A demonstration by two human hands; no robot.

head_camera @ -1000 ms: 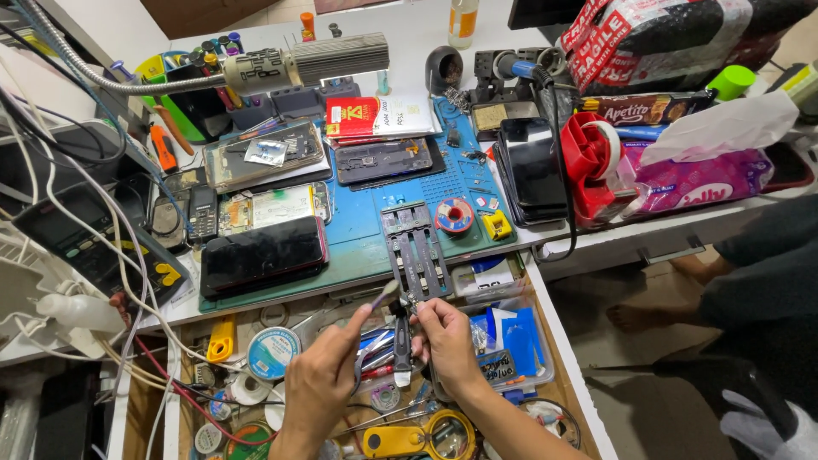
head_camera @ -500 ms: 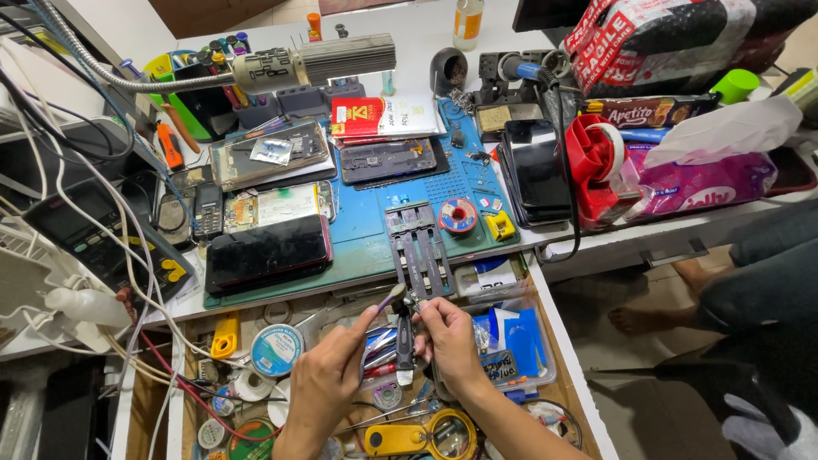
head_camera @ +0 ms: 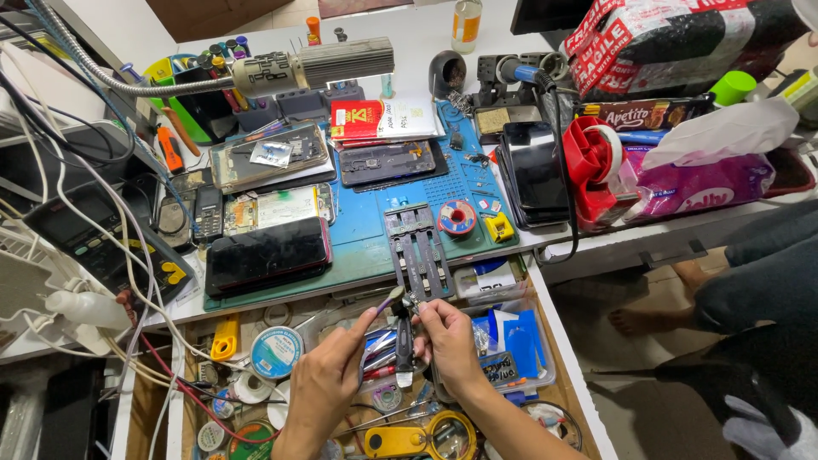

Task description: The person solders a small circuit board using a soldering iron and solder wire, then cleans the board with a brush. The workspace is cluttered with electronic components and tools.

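low in the centre of the frame, over an open drawer (head_camera: 545, 400) crammed with tape rolls and tools: left hand (head_camera: 328, 383) pinching a slim tool with a purple-grey tip (head_camera: 390, 300) between thumb and forefinger, other fingers curled under; right hand (head_camera: 447, 341) pinching a tiny metallic part (head_camera: 411, 301) at the fingertips, just beside that tip. too small to tell whether tip and part actually touch. black tweezers (head_camera: 402, 341) standing dark between the two hands, apparently gripped too, though by which hand cannot be told. just above, at the lower edge of the blue-green work mat (head_camera: 366, 255), a black board-holding fixture (head_camera: 417, 251) lying flat; to its right a small solder spool (head_camera: 457, 217); to the left of the mat a dark phone (head_camera: 266, 255), face up. judging from this: best done with both wrists braced on the drawer front, keeping the part low over the drawer or mat so that a slip does not send it into the clutter. light pinch only, since so small a piece likely springs away under pressure. tip brought in slowly, from the side. probably worth turning the part toward the light first.
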